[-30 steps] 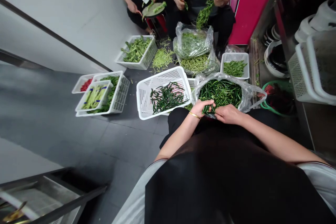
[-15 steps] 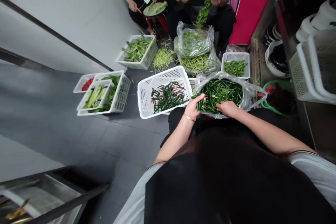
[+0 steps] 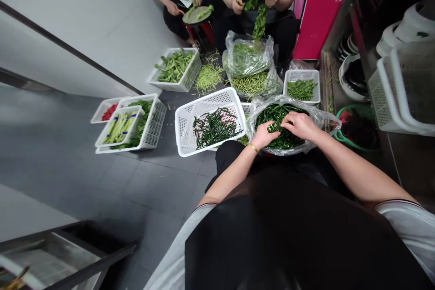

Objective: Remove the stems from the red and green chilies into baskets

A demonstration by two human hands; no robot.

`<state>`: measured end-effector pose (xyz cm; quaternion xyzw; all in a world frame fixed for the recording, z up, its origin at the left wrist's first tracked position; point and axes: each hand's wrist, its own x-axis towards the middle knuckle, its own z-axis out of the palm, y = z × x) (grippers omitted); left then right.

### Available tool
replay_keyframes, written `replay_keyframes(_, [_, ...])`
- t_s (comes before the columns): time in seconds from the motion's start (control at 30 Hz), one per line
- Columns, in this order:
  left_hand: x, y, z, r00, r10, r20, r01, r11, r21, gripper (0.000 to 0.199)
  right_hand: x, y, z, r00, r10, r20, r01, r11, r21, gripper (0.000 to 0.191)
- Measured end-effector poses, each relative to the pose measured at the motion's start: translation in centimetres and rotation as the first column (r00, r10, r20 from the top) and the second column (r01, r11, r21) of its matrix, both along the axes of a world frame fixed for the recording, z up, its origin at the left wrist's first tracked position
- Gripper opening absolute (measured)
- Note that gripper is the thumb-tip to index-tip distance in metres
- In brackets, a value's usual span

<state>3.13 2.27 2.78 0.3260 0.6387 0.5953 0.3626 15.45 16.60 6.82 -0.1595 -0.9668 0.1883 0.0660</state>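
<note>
My left hand [image 3: 265, 135] is closed around a bunch of green chili peppers [image 3: 271, 128], their ends poking out by the thumb. My right hand [image 3: 299, 125] meets it from the right with the fingertips pinched; whatever is between them is too small to make out. Both hands are over a clear plastic bag [image 3: 314, 115] full of long green peppers [image 3: 268, 114], which sits at my lap. Just left of the bag, a white perforated basket [image 3: 185, 120] holds a loose heap of dark green peppers [image 3: 217, 127].
Across from me, two people handle leafy greens. Between us stand a white basket of greens [image 3: 195, 74], a pile of trimmings [image 3: 208, 78], bagged stems [image 3: 249, 84] and a small basket [image 3: 316, 93]. Stacked baskets [image 3: 154, 122] lie left; a green basin [image 3: 369, 145] is right.
My left hand has moved right with its peppers, from the bag's left edge to over the bag. My right hand has lifted from among the peppers to meet it.
</note>
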Motion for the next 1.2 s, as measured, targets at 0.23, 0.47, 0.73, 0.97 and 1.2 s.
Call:
replay_keyframes(0.23, [0.3,-0.3,1.0,0.991,0.036,0.126,-0.040,0.999,0.029,0.031,0.0,-1.6,0.7,0.999,-0.053,0.000,0.053,0.996,-0.068,0.029])
replay_keyframes(0.47, [-0.2,-1.4,0.0,0.772,0.136,0.621,-0.082,0.990,-0.115,0.034,0.6,-1.3,-2.4,0.894,-0.147,0.423,0.033,0.963,0.267,0.036])
replay_keyframes(0.73, [-0.9,-1.7,0.4,0.780,0.133,0.612,-0.104,0.991,-0.083,0.028,0.5,-0.5,-6.1,0.862,0.007,0.507,-0.171,0.945,0.278,0.038])
replay_keyframes(0.97, [-1.6,-2.2,-0.3,0.797,0.131,0.589,-0.102,0.991,-0.083,0.019,1.2,1.0,-5.1,0.863,-0.120,0.490,-0.003,0.970,0.243,0.037])
replay_keyframes(1.2, [-1.9,-2.0,-1.2,0.802,0.068,0.593,-0.024,0.996,-0.081,0.019,1.4,3.3,-2.2,0.875,-0.243,0.419,0.182,0.967,0.180,0.036])
